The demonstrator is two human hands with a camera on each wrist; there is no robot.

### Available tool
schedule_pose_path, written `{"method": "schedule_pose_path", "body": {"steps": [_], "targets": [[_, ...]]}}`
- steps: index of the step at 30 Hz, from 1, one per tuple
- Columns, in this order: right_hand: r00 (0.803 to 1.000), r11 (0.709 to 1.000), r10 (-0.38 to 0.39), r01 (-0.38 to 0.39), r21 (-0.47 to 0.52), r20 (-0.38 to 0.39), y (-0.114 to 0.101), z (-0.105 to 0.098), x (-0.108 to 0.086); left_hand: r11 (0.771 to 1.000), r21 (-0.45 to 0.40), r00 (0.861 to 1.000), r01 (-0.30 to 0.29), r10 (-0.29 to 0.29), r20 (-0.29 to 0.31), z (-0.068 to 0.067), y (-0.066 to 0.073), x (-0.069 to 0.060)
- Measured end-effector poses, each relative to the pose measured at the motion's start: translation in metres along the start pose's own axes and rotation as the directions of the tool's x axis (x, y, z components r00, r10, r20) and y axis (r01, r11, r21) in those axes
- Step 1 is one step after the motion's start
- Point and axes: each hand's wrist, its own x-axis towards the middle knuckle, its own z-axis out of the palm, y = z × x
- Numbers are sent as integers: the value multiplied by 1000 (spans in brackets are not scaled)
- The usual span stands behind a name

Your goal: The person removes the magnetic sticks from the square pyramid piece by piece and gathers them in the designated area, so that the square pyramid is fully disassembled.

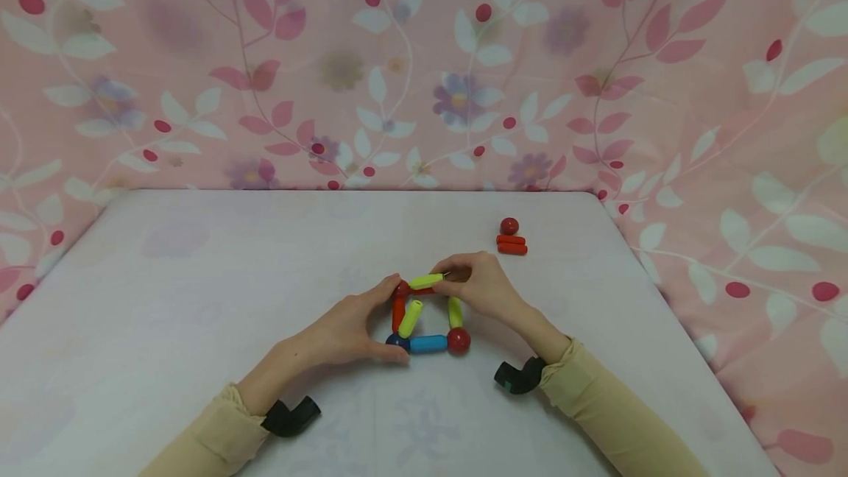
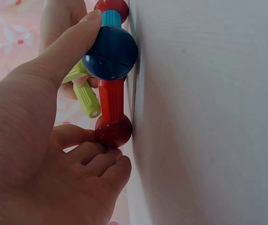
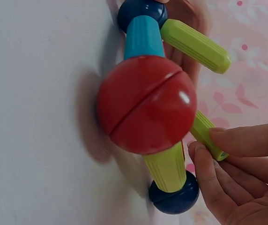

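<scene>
A square frame of magnetic rods and balls lies on the table. Its near side is a blue rod (image 1: 429,344) between a dark blue ball (image 1: 397,341) and a red ball (image 1: 458,341). My left hand (image 1: 331,331) grips the left side, thumb by the blue ball and fingers against the far red ball (image 2: 114,132). A red rod (image 2: 111,99) joins these two. One yellow-green rod (image 1: 410,319) slants up from the blue ball. My right hand (image 1: 486,289) pinches another yellow-green rod (image 3: 202,129) above the far side. A second blue ball (image 3: 174,194) forms the far right corner.
A loose red ball (image 1: 509,226) and two red rods (image 1: 511,249) lie together at the back right of the white table (image 1: 232,241). Floral cloth (image 1: 424,79) hangs behind the table's far edge.
</scene>
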Motion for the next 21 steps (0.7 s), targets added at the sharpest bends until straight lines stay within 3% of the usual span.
{"method": "schedule_pose_path", "body": {"steps": [8, 16, 21], "targets": [[998, 998, 60, -59, 37, -25, 7, -13, 5, 1000, 6, 1000, 28, -28, 0, 0, -1, -1], [990, 991, 105, -96, 97, -96, 21, -37, -6, 1000, 9, 1000, 17, -17, 1, 0, 0, 0], [984, 991, 121, -113, 69, -129, 31, -53, -13, 1000, 9, 1000, 15, -15, 2, 0, 1, 1]]}}
